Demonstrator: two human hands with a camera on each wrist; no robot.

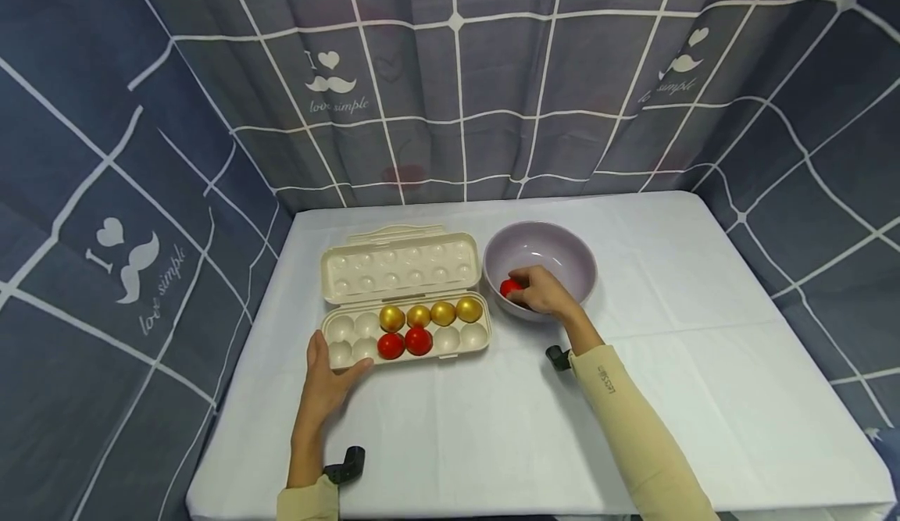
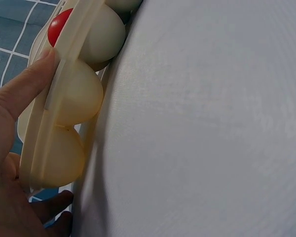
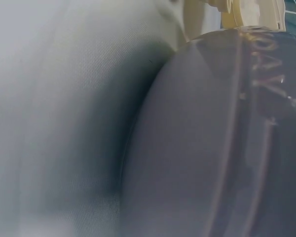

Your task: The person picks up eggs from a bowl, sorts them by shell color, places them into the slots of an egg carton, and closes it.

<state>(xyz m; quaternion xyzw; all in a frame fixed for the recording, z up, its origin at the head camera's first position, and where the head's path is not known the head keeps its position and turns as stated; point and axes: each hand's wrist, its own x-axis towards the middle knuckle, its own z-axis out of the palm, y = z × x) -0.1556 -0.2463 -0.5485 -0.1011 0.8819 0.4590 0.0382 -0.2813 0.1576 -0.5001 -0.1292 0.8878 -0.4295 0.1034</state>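
A cream egg box (image 1: 406, 333) lies with its lid (image 1: 401, 267) folded back. In its tray sit several gold eggs (image 1: 443, 313) along the back row and two red eggs (image 1: 405, 344) in the front row. My left hand (image 1: 325, 384) holds the box's left front corner, the thumb (image 2: 32, 84) on the front rim and the other fingers round the left end. Inside the purple bowl (image 1: 562, 251), my right hand (image 1: 541, 290) grips a red egg (image 1: 511, 287) near the left wall. The right wrist view shows the bowl's outer side (image 3: 187, 138) but not the hand.
A white cloth (image 1: 492, 443) covers the table. Grey checked curtains (image 1: 436, 76) hang behind it and at both sides. The bowl stands close to the egg box's right end. Black wrist cameras (image 1: 346, 465) are on both forearms.
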